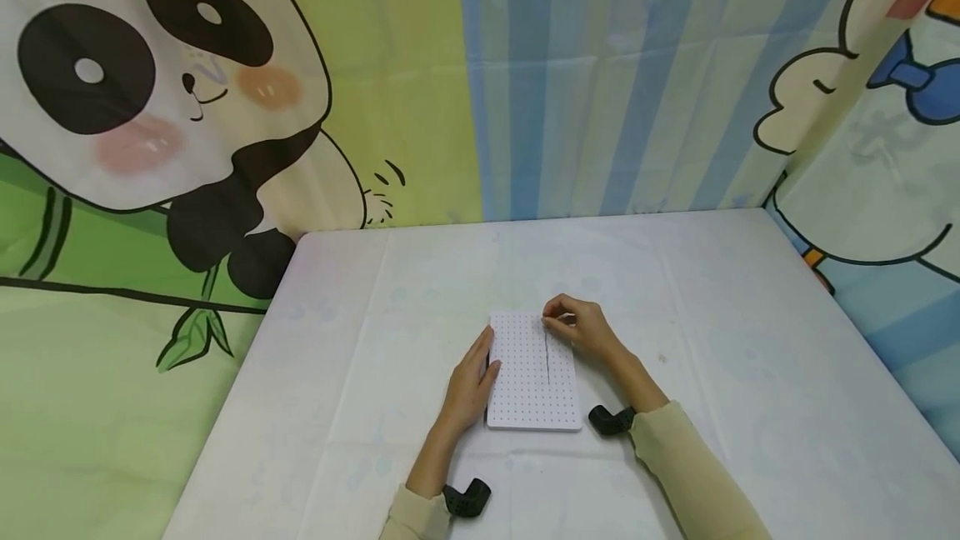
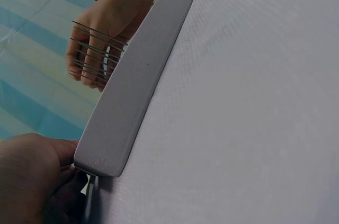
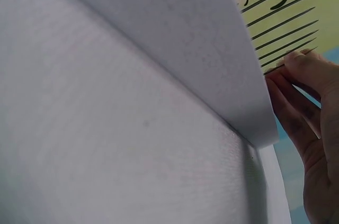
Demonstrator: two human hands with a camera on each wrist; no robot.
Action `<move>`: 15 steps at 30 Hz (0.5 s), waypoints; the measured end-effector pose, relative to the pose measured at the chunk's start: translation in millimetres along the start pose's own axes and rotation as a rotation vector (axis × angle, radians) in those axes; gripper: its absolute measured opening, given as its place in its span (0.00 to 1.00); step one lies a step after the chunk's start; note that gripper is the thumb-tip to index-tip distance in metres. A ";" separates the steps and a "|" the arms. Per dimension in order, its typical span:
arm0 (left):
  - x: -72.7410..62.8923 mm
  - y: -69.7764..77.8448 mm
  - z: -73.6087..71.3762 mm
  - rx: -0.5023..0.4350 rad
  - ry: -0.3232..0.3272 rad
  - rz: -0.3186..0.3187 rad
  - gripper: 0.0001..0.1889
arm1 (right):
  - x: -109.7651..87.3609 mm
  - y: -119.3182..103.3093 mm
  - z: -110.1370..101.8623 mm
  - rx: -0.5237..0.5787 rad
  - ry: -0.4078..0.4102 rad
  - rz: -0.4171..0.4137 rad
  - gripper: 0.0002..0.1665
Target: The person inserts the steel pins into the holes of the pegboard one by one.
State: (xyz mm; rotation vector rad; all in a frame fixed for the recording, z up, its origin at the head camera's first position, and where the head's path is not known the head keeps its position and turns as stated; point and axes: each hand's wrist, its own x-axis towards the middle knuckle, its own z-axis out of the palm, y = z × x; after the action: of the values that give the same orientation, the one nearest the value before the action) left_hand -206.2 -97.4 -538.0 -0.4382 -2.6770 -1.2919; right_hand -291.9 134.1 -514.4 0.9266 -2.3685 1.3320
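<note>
A white pegboard (image 1: 525, 373) with a grid of small holes lies on the table. Along its right part runs a row of thin dark metal pins (image 2: 98, 36), standing upright out of the board. My right hand (image 1: 588, 327) is over the board's far right, thumb and forefinger pinching the metal pin (image 3: 275, 69) at the end of the row. At the board's left side my left hand (image 1: 468, 382) rests with straight fingers along the edge, its thumb touching the side. In the left wrist view, part of that left hand lies below the board's corner in shadow.
A white cloth covers the table (image 1: 375, 407). Behind it hangs a printed curtain (image 1: 585, 90) with a panda and blue stripes. Black wrist devices (image 1: 467, 498) sit on both forearms, close over the tabletop.
</note>
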 end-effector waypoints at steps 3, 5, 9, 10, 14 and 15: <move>0.0 -0.6 1.1 0.002 -0.001 0.001 0.29 | -2.3 0.3 -0.7 0.020 0.006 0.029 0.07; 0.3 -0.2 1.2 0.001 0.001 0.006 0.29 | -3.6 0.9 -1.5 0.039 0.008 0.050 0.07; 0.2 -0.2 0.2 0.007 0.004 0.014 0.29 | -5.7 1.9 -3.0 0.096 0.022 0.079 0.10; 0.0 -0.1 -0.2 0.004 0.004 0.013 0.29 | -6.5 2.4 -3.8 0.120 0.029 0.076 0.11; -1.2 -1.5 -2.0 -0.005 0.003 0.002 0.29 | -8.6 -1.5 -12.5 0.173 0.083 0.066 0.15; -1.5 -2.3 -2.7 -0.015 0.001 -0.008 0.29 | -8.4 -5.6 -16.3 0.177 0.096 0.064 0.16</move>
State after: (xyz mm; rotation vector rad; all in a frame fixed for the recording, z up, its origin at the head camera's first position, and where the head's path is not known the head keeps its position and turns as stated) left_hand -205.6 -101.2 -538.4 -0.4290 -2.6719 -1.3153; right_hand -283.1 149.0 -506.2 0.8189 -2.2546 1.5944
